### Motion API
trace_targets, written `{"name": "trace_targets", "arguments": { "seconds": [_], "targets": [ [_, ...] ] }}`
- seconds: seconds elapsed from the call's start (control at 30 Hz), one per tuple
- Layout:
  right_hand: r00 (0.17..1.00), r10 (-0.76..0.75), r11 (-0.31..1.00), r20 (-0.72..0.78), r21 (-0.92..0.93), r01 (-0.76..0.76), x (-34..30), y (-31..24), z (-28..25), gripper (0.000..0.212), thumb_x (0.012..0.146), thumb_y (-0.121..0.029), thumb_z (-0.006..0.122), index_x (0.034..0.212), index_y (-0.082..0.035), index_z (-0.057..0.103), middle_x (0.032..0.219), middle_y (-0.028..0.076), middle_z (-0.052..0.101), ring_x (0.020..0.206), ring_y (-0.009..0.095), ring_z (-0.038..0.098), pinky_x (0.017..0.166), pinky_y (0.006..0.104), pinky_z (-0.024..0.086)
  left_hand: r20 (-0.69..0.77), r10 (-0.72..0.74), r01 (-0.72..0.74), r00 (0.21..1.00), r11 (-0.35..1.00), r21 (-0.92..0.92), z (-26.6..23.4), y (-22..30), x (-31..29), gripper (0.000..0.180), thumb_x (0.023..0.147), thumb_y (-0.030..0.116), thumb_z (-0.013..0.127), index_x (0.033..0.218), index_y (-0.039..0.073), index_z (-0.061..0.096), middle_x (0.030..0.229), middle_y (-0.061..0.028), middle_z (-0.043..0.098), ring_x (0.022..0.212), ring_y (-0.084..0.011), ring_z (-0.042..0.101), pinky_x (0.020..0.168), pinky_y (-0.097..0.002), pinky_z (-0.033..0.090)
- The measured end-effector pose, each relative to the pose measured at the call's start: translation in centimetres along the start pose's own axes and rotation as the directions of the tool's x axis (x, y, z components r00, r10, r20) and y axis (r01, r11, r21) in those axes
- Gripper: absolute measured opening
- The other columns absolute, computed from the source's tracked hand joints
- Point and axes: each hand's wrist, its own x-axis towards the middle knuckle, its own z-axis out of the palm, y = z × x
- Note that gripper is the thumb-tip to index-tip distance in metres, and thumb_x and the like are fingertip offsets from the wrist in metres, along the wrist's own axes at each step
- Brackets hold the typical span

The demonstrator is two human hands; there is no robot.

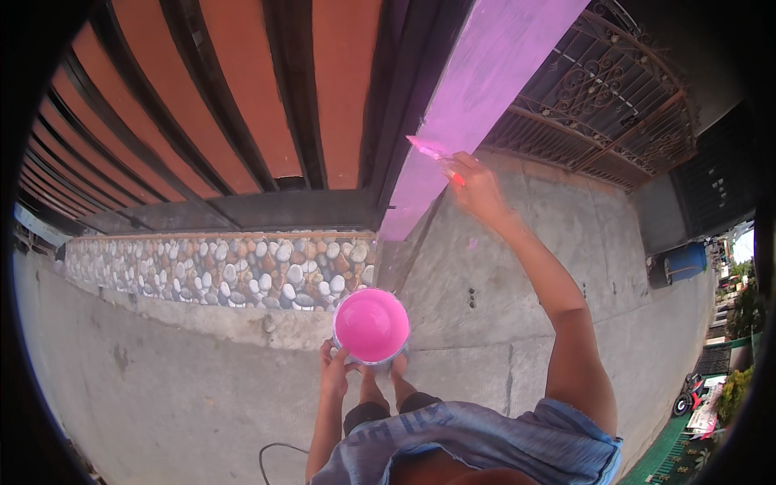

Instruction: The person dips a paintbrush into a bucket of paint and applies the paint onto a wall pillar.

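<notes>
My right hand (470, 184) is closed round the handle of a paintbrush (430, 148). Its bristles, coated in bright pink, rest against or very near the left edge of a pink-painted post (477, 89). An orange-red patch shows on the fingers of that hand. Below, in front of my body, my left hand (335, 368) grips the side of a round bucket (404, 346) with pink paint (370, 325) in it. The thumb lies at the bucket's rim, and the other fingers are partly hidden beneath it.
Left of the post stands a dark metal-barred fence (218, 105) with orange panels, above a pebble-covered strip (226, 271). A scrollwork gate (598, 97) is at the upper right. A blue barrel (684, 263) and a red motorcycle (688, 396) are farther right. Concrete ground (485, 299) surrounds my feet.
</notes>
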Motion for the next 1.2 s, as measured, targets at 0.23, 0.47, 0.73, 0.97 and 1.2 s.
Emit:
{"name": "trace_targets", "arguments": {
  "seconds": [0.23,0.47,0.73,0.97,1.2],
  "targets": [
    [0.916,-0.23,0.959,-0.328,-0.238,0.155,7.8,0.5,-10.6,0.022,0.077,-0.002,0.065,0.099,-0.003,0.065,0.097,0.011,0.062,0.085,0.031,0.063,0.072,0.0376,0.052,-0.001,-0.001,0.001,1.0,1.0,-0.011,0.0,-0.1,0.0,0.022,0.085,0.009,0.059,0.104,0.006,0.047,0.101,-0.0117,0.058,0.092,-0.0217,0.061,0.069,-0.0402,0.059],
    [0.914,-0.254,0.95,-0.317,-0.26,0.174,2.9,0.6,-5.4,0.029,0.072,0.0,0.066,0.101,-0.005,0.065,0.102,0.012,0.06,0.092,0.031,0.061,0.076,0.0379,0.052,-0.017,0.032,-0.032,0.999,0.999,-0.04,-0.5,-0.1,0.0,0.02,0.085,0.009,0.059,0.102,0.006,0.047,0.099,-0.01,0.058,0.091,-0.0199,0.061,0.069,-0.0393,0.059],
    [0.995,0.011,1.0,0.099,-0.019,-0.009,2.4,3.4,-5.6,0.022,0.081,-0.005,0.061,0.102,-0.002,0.065,0.096,0.014,0.059,0.081,0.036,0.061,0.07,0.0431,0.049,0.011,-0.007,0.007,1.0,1.0,-0.023,-0.9,0.0,0.1,0.025,0.085,0.011,0.06,0.105,0.008,0.046,0.098,-0.0089,0.059,0.092,-0.0192,0.06,0.069,-0.0394,0.059],
    [0.91,-0.236,0.96,-0.342,-0.224,0.165,9.1,1.9,-17.2,0.019,0.079,-0.002,0.064,0.098,-0.003,0.067,0.095,0.011,0.064,0.082,0.027,0.064,0.072,0.0328,0.051,-0.02,0.0,0.0,1.0,1.0,-0.018,-0.5,0.1,0.0,0.023,0.085,0.011,0.06,0.103,0.008,0.046,0.099,-0.0091,0.059,0.092,-0.019,0.06,0.068,-0.0384,0.058],
    [0.871,-0.311,0.913,-0.38,-0.375,0.162,5.8,3.6,-11.8,0.034,0.07,0.004,0.066,0.104,-0.004,0.065,0.111,0.011,0.06,0.093,0.03,0.062,0.082,0.0363,0.051,-0.009,0.012,-0.012,1.0,1.0,-0.01,0.1,-0.2,0.7,0.02,0.085,0.01,0.058,0.101,0.007,0.047,0.098,-0.0094,0.059,0.09,-0.019,0.061,0.068,-0.0387,0.059]
  ]
}}
